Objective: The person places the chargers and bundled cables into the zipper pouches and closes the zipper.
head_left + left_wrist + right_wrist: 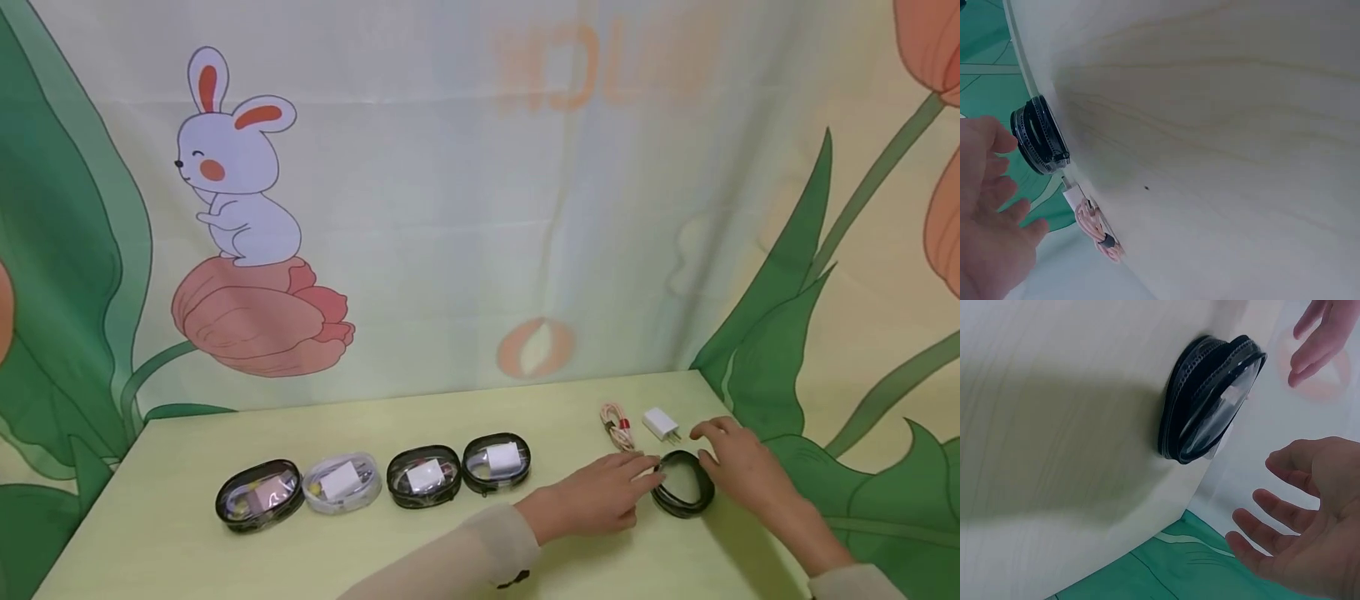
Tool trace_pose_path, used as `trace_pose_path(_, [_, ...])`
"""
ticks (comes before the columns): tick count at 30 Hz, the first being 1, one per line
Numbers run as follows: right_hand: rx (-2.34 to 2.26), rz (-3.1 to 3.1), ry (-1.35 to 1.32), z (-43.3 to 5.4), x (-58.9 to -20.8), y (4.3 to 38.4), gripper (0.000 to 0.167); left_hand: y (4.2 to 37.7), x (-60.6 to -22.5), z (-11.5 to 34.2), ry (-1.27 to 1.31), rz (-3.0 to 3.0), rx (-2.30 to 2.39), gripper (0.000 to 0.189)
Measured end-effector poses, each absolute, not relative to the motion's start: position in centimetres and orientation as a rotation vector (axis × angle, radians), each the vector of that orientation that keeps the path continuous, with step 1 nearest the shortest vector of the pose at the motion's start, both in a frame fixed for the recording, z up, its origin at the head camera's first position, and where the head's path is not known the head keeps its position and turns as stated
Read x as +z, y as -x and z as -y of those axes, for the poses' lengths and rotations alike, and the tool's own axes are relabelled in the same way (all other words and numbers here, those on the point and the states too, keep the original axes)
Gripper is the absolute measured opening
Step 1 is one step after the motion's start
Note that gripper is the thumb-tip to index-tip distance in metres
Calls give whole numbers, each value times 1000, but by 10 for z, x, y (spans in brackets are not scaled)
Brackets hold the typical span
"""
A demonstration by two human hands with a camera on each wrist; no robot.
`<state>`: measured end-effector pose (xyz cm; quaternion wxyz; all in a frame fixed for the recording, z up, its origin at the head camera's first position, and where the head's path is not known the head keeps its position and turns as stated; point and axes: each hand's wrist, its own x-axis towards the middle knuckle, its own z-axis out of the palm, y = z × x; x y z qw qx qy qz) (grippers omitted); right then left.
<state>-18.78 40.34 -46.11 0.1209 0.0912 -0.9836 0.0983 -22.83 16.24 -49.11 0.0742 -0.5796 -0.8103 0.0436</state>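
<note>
A small oval clear pouch with a black zippered edge [678, 507] lies on the table at the right, between the two hands. My left hand [600, 496] is at its left side, fingers stretched toward its rim; whether they touch it cannot be told from the head view. Over its right side hovers my right hand [738, 462], with fingers loosely bent and holding nothing. In the right wrist view the black zipper pouch [1210, 403] stands apart from the right hand [1316, 519]. Behind it lie a white charger plug [660, 423] and a bundled pink cable [617, 429].
To the left stand several similar pouches with things inside: a black-edged one [258, 495], a white-edged one [342, 482] and two more black-edged ones [423, 476]. A printed curtain with a rabbit [255, 225] hangs behind the table [187, 558].
</note>
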Motion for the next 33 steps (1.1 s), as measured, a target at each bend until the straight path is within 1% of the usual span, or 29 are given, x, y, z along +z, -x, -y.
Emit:
trace_pose_path(7, [298,2844,-257,-408,-462,194,20,236,-491,-180,1808,2451,196,58])
trace_pose_path(16, [320,2898,-252,-412,-470,198,20,239,-494,-195,1832,2435,194,44])
trace_pose_path(26, [300,2899,-286,-411,-478,200,19,237,-496,-190,1731,2479,131,41])
trace_pose_path(33, [288,2883,-285,-408,-479,203,19,244,-499,-184,1710,2471,123,39])
